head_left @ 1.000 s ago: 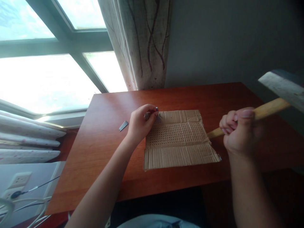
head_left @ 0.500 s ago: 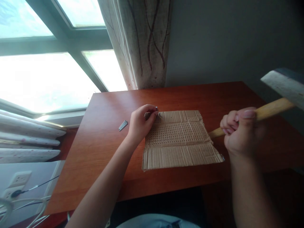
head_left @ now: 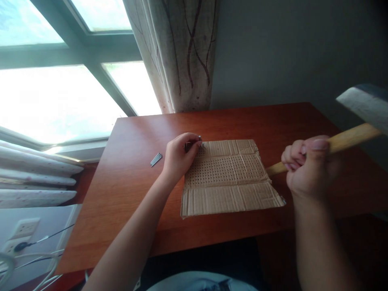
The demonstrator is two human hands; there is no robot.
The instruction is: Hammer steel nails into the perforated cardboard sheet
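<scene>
A flat piece of corrugated cardboard [head_left: 230,198], dotted with rows of small holes, lies on the brown table [head_left: 133,190]. At its far left corner my left hand [head_left: 182,155] pinches a nail [head_left: 199,138] between thumb and forefinger; only its head end shows above the fingertips. My right hand [head_left: 306,165] is closed around the wooden handle of a hammer [head_left: 348,137], held to the right of the cardboard. The metal head is raised at the right edge of the view and partly cut off. Left of my left hand lies a small bunch of nails [head_left: 156,159].
A window [head_left: 54,101] and a patterned curtain [head_left: 184,56] stand behind the table, with a dark wall [head_left: 287,52] at the right. At the lower left, a wall socket [head_left: 26,228] has a plug and several cables [head_left: 45,258] beside it.
The hammer head has shifted slightly to the right along with my right hand. My left hand stays at the cardboard's corner with the nail.
</scene>
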